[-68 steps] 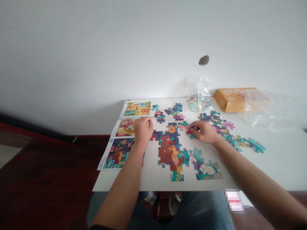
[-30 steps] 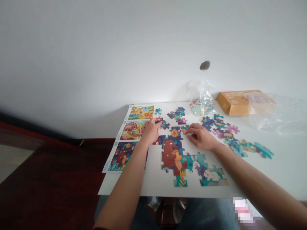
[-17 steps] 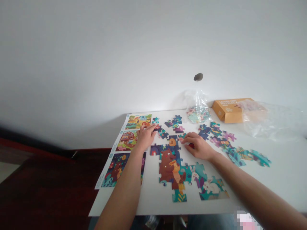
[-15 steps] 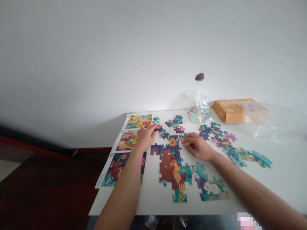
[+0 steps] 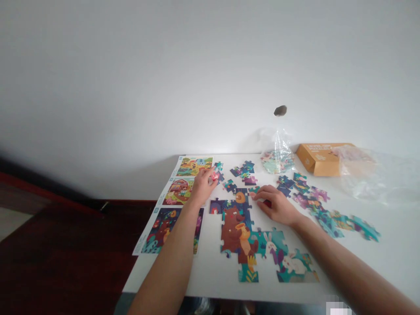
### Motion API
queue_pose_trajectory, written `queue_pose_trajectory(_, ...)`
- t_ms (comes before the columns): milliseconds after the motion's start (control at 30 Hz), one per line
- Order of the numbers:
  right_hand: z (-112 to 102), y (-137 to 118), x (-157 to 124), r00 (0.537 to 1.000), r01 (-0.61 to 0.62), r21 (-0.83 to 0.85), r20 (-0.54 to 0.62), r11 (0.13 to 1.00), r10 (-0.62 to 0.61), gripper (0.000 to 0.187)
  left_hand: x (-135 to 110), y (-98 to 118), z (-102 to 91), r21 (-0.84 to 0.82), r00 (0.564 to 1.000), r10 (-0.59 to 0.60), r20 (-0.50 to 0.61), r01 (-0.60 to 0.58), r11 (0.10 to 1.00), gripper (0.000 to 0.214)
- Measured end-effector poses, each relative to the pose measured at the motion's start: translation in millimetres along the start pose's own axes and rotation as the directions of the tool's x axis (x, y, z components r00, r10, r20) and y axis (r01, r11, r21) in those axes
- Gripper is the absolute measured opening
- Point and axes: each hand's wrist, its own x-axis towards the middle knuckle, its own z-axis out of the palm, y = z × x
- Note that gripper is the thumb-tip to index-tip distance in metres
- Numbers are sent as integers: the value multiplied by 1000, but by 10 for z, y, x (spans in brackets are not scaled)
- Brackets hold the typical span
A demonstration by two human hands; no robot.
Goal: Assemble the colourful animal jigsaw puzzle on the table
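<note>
My left hand (image 5: 203, 186) is at the back left, its fingertips pinching a puzzle piece (image 5: 215, 176) with a red figure, which looks slightly tilted. Curled above the table, my right hand (image 5: 275, 204) has a small dark red patch showing between thumb and fingers, likely a puzzle piece mostly hidden by the hand. A teal and pink piece (image 5: 253, 190) lies at its fingertips. Between my forearms is the partly joined puzzle (image 5: 231, 232), with a brown bear, a honey pot and white rabbits.
Picture sheets (image 5: 177, 192) lie along the table's left side. Loose pieces (image 5: 247, 168) are scattered at the back, more (image 5: 328, 223) to the right. A clear bag of pieces (image 5: 278, 159), an orange puzzle box (image 5: 320, 159) and an empty-looking plastic bag (image 5: 367, 179) are near the wall.
My left hand has drawn its fingers together on the piece with the red figure, which now looks tilted. My right hand stays curled in nearly the same place. The view has shifted slightly.
</note>
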Motion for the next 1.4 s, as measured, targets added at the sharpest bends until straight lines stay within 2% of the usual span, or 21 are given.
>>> queue_pose_trajectory(100,-11,-4,-1,1000,4,3,-6,1000,-4,20,26,33,-5,-142,997,-48,-62,39,989,39)
queue_pose_trajectory(200,-16,-5,-2,1000,4,7,-17,1000,-4,20,33,83,-17,-354,986,-157,-61,126,927,29)
queue_pose_trajectory(267,-13,-1,-4,1000,2,11,-19,1000,-1,20,24,129,-39,-435,977,-207,-56,163,886,27)
queue_pose_trajectory(333,-7,4,-6,1000,3,13,-16,1000,-2,20,5,187,-78,-488,967,-252,-26,207,848,32)
queue_pose_trajectory(433,-3,7,-9,1000,10,11,-17,1000,-9,20,-34,278,-150,-573,941,-326,87,315,756,40)
queue_pose_trajectory(700,-48,27,-37,1000,11,23,-28,1000,-10,23,-157,408,-344,-644,898,-344,275,437,628,41)
queue_pose_trajectory(800,-59,28,-43,999,8,24,-31,1000,-7,23,-370,506,-540,-587,874,-370,314,485,648,39)
queue_pose_trajectory(933,-29,-9,-34,999,25,17,-33,1000,-24,21,-780,587,-744,-508,851,-400,341,525,683,35)
queue_pose_trajectory(967,-19,-19,-31,999,28,18,-29,999,-27,20,-872,585,-761,-490,852,-389,352,521,699,34)
queue_pose_trajectory(1033,-6,-32,-26,999,28,18,-22,999,-27,19,-1017,563,-755,-438,882,-323,343,455,775,30)
queue_pose_trajectory(1167,-20,-24,-23,999,28,24,-36,999,-28,20,-1139,517,-684,-330,957,-108,267,196,923,18)
queue_pose_trajectory(1300,-56,-6,-25,999,24,24,-44,999,-23,22,-1136,538,-674,-277,981,45,187,9,961,16)
queue_pose_trajectory(1400,-60,2,-26,999,31,10,-41,999,-30,22,-1135,588,-714,-224,975,155,157,-118,967,17)
